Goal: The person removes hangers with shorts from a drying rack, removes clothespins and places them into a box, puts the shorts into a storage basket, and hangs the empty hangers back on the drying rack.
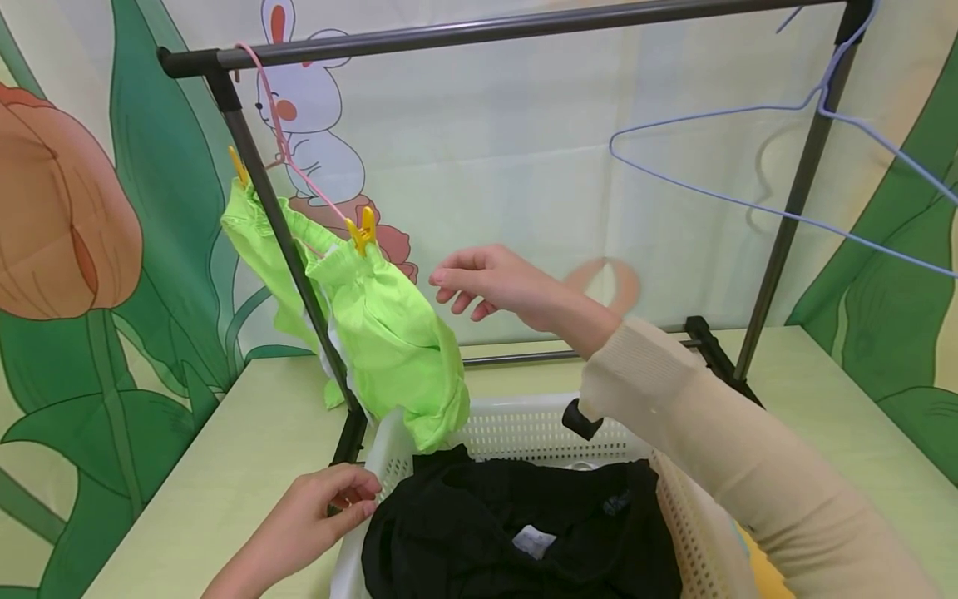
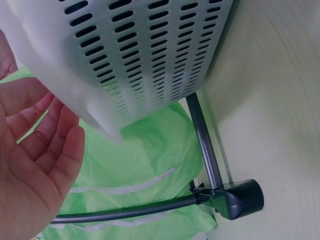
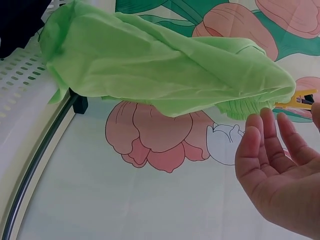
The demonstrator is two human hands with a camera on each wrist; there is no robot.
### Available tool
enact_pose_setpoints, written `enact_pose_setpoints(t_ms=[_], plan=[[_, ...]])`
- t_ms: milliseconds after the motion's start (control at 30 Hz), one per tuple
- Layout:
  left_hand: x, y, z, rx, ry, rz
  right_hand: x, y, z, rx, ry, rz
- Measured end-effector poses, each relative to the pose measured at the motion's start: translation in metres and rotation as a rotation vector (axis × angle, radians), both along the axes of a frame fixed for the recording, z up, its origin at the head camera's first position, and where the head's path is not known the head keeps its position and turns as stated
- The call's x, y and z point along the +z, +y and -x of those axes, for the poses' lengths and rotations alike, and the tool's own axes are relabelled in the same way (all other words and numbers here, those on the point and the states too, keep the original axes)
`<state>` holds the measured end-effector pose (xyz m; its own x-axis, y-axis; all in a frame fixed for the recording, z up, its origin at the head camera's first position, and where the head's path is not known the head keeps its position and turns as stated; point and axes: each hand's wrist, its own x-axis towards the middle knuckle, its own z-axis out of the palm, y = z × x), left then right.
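Bright green elastic-waisted pants (image 1: 397,324) hang from a pink hanger (image 1: 318,190) at the rack's left end. A yellow clothespin (image 1: 362,233) grips the near side of the waistband and another (image 1: 239,165) the far side. My right hand (image 1: 509,287) is in the air right of the pants, fingers loosely bent, holding nothing; in the right wrist view its fingertips come close to the waistband. Loosely curled, my left hand (image 1: 310,512) is at the left rim of a white perforated basket (image 1: 539,406), fingertips right against it. Black clothing (image 1: 456,532) with a white label fills the basket.
The dark metal rack (image 1: 479,32) spans the table (image 1: 195,474), its left post between me and part of the pants. A blue wire hanger (image 1: 718,193) hangs at the right end. Behind stands a backdrop with printed flowers and a rabbit (image 1: 322,162).
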<state>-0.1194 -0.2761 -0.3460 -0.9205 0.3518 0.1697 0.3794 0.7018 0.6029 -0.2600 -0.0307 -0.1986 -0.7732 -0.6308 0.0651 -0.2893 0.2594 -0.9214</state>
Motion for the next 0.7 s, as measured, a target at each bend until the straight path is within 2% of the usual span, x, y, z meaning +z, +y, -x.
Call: enact_pose_setpoints(t_ms=[333,700], plan=[[0.001,0.0,0.0,0.005,0.006,0.008,0.006,-0.012,-0.002,0.021,0.007,-0.041],[0.001,0.0,0.0,0.001,-0.019,0.007,0.005,-0.022,-0.003,0.054,0.027,-0.069]])
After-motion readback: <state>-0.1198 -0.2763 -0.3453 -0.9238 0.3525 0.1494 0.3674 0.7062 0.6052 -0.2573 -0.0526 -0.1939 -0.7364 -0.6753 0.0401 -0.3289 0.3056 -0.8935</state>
